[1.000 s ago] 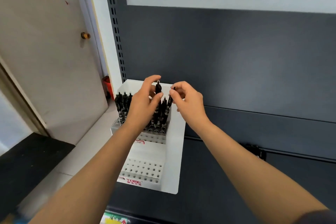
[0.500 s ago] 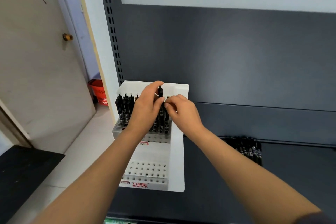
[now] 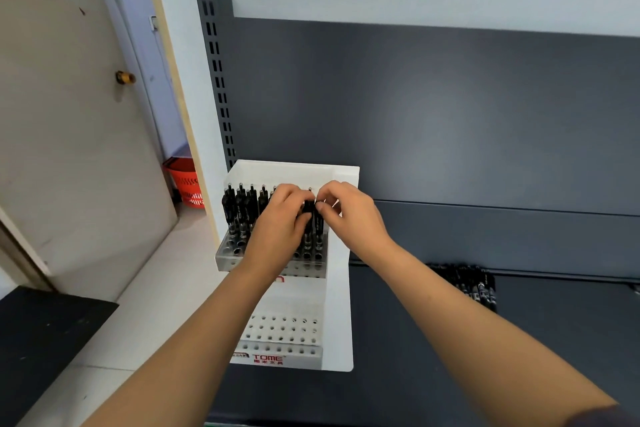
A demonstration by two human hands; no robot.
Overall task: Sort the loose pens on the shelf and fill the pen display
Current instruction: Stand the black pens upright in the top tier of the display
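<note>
front tier [image 3: 280, 336]: low step of the pen display [image 3: 341, 322], holes showing
loose pens [image 3: 465, 282]: black pile on the shelf [image 3: 398, 374], off to the right
left hand [image 3: 280, 222]: curled round a black pen [image 3: 307, 218]
right hand [image 3: 349, 215]: pinching the neighbour pen [image 3: 318, 227]
back tier [image 3: 225, 258]: both pens stand here, the row's packed

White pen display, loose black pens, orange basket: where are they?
White plastic pen display [image 3: 339, 322]: head view, right side wall.
Pile of loose black pens [image 3: 474, 284]: head view, pile's middle.
Orange plastic basket [image 3: 183, 184]: head view, front wall.
</note>
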